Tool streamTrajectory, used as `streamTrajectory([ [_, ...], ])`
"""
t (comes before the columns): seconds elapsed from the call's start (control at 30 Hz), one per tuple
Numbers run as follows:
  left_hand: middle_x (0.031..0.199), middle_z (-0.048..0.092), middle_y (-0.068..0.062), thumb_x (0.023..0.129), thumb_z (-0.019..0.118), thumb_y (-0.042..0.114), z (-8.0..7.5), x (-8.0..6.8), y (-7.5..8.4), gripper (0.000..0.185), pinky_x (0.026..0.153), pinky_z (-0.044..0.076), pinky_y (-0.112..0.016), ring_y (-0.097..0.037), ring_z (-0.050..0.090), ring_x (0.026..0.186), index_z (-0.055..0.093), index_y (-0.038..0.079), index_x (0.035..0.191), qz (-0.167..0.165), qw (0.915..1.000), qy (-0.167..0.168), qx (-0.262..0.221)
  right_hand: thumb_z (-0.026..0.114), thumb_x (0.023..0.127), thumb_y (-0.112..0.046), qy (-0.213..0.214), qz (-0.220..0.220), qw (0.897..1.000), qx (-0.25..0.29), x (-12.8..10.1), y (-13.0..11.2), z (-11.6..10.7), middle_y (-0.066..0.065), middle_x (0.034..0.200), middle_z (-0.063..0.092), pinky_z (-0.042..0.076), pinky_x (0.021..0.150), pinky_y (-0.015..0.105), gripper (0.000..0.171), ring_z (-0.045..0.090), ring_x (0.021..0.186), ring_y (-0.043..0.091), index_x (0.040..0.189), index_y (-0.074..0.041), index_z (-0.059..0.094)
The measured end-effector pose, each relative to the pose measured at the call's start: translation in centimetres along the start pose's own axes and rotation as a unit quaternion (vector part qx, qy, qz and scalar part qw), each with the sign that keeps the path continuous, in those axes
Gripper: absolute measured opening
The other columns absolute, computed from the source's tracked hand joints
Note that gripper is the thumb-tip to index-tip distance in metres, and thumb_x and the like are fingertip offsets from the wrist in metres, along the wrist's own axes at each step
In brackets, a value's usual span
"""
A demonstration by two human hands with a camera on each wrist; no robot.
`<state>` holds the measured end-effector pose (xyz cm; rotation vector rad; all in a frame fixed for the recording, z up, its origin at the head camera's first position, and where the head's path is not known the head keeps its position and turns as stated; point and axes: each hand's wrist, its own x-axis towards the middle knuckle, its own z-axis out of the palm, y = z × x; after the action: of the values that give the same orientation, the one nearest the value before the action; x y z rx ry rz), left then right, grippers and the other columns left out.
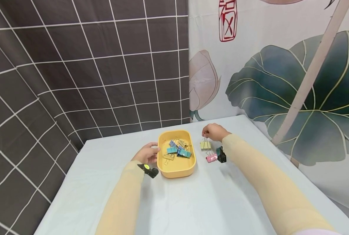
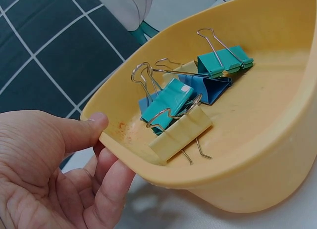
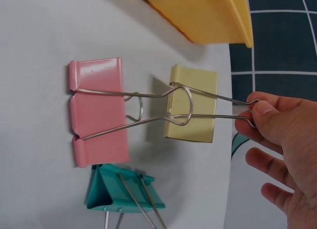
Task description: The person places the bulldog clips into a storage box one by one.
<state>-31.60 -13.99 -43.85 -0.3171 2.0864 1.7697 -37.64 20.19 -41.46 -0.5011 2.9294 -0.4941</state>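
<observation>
- The table (image 1: 209, 202), under a pale cloth, carries everything you are working on; your two hands sit well apart on it, one on each side of the tray.
- Your yellow tray (image 1: 176, 169) lies just beside your left hand (image 1: 146, 154). That hand grips its near rim: the thumb (image 2: 81, 130) is hooked over the edge and the fingers are curled underneath.
- Inside the tray, just past your left thumb, lies a heap of binder clips (image 2: 190, 98): teal, blue and pale yellow, with their wire handles tangled over one another.
- Your right hand (image 1: 214, 132) pinches the wire handles of the yellow binder clip (image 3: 190, 104) between thumb and forefinger; the other fingers hang loosely curled. The clip body points away from your fingertips, and I cannot tell whether it rests on the cloth or hangs just above it.
- The pink binder clip (image 3: 96, 112) lies just beyond the yellow one, its wire handles reaching back across the yellow clip's body.
- A teal binder clip (image 3: 124, 190) lies just beside the pink one, touching its edge.
</observation>
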Motion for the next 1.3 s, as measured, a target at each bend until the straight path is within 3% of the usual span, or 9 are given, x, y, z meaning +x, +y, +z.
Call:
streamTrajectory([
  [0.6,0.108,0.063,-0.015,0.102,0.060,0.013,-0.2,0.6,-0.1,0.048,0.053,0.050,-0.018,-0.012,0.057,0.068,0.047,0.015,0.148,0.000,1.0000,0.005,0.001,0.061,0.101,-0.007,0.038,-0.054,0.998,-0.006,0.1,-3.0,-3.0,0.005,0.092,0.070,0.056,0.080,0.038,0.013,0.062,0.084,0.020,0.098,-0.008,0.073],
  [0.83,0.105,0.063,-0.015,0.103,0.059,0.012,-0.1,0.4,-0.1,0.046,0.052,0.050,-0.018,-0.011,0.056,0.067,0.047,0.013,0.148,0.001,1.0000,0.002,-0.002,0.061,0.102,-0.010,0.039,-0.051,0.998,-0.011,0.3,-4.3,-3.4,0.007,0.097,0.072,0.056,0.082,0.037,0.013,0.063,0.086,0.019,0.100,-0.009,0.074],
  [1.07,0.100,0.063,-0.013,0.103,0.059,0.011,0.0,0.4,-0.2,0.046,0.051,0.051,-0.018,-0.011,0.057,0.066,0.048,0.013,0.147,0.005,1.0000,-0.001,-0.007,0.060,0.103,-0.011,0.042,-0.052,0.998,-0.014,0.8,-6.0,-3.4,0.003,0.092,0.071,0.055,0.077,0.035,0.015,0.061,0.083,0.019,0.098,-0.010,0.074],
  [1.3,0.103,0.064,-0.014,0.103,0.059,0.012,0.0,0.4,-0.2,0.046,0.052,0.052,-0.018,-0.012,0.058,0.069,0.048,0.013,0.147,0.006,0.9999,0.005,-0.008,0.060,0.102,-0.014,0.038,-0.008,0.999,0.024,1.6,-7.9,-3.0,0.005,0.096,0.072,0.056,0.079,0.035,0.016,0.064,0.087,0.020,0.104,-0.007,0.075],
])
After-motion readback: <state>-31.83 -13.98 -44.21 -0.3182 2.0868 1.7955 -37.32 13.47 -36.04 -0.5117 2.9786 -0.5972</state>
